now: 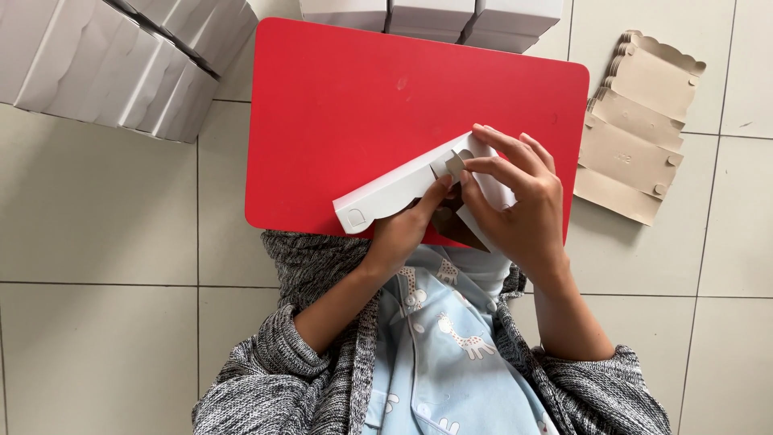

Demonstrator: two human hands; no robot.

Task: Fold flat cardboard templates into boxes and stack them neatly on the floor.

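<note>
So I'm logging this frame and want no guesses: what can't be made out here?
Head view only:
- Left hand: fingertips hidden under the white box.
- Box inside: mostly covered by the right hand.
- Folded boxes, top left: cut off by the frame edge.
- Boxes at top: cut off by the top edge.
- Flat brown blanks: how many are stacked can't be told.

Bare red surface of the small table [338, 105] lies open to the left of and beyond the half-folded white carton [403, 184], which both hands grip at the near right edge. Folded white boxes [121, 64] crowd the floor at far left, and more white boxes [427, 16] line the table's far edge. A stack of flat brown carton blanks [636, 137] sits on the floor tiles [97, 209] just right of the table; open tiles lie at near left.
</note>
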